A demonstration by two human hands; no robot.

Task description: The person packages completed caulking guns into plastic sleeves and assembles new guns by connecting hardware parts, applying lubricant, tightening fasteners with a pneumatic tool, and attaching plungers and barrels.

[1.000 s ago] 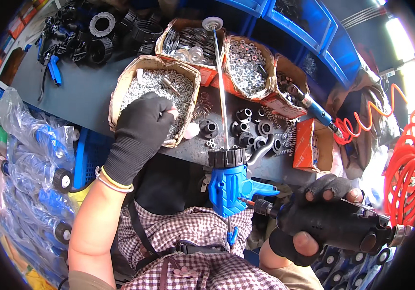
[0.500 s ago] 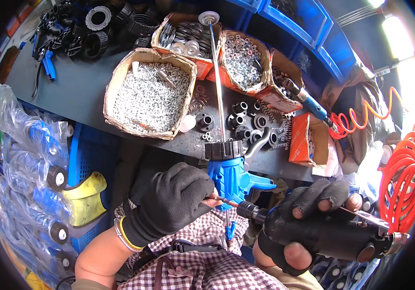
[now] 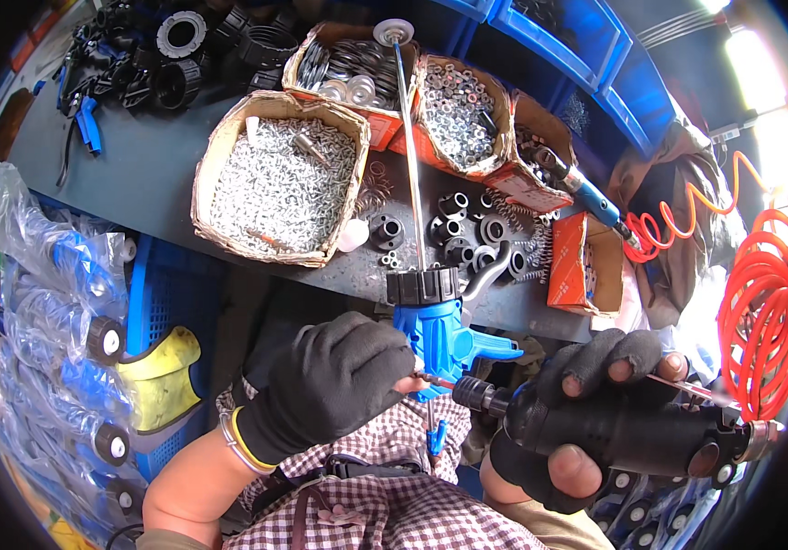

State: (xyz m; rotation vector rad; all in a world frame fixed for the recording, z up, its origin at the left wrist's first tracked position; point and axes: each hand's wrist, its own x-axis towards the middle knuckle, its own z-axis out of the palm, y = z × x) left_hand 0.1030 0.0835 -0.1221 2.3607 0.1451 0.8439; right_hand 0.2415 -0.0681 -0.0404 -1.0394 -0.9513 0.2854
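My right hand [image 3: 595, 362], in a black glove with bare fingertips, is wrapped round a black air screwdriver [image 3: 646, 435]. Its chuck [image 3: 474, 394] carries a thin bit [image 3: 437, 380] that points left, across the lower part of a blue plastic pump body [image 3: 429, 337]. Beside that body, my gloved left hand [image 3: 334, 380] is closed in a pinch at the tip of the bit; what it holds is hidden by the fingers. A black ring nut [image 3: 423, 286] caps the pump body, and a long metal rod [image 3: 411, 156] rises from it to a round disc [image 3: 393, 33].
On the grey bench stand a carton of small screws [image 3: 279, 188], a carton of nuts [image 3: 462, 115] and a carton of washers [image 3: 348, 69]. Black fittings [image 3: 453, 229] and springs lie nearer. A blue screwdriver [image 3: 595, 197] hangs on a red coiled hose [image 3: 760, 302]. Bagged blue parts [image 3: 73, 266] are at left.
My left hand has shifted very slightly right and down along the bit. The screwdriver in my right hand has tilted a little; the pump body stays nearly in place.
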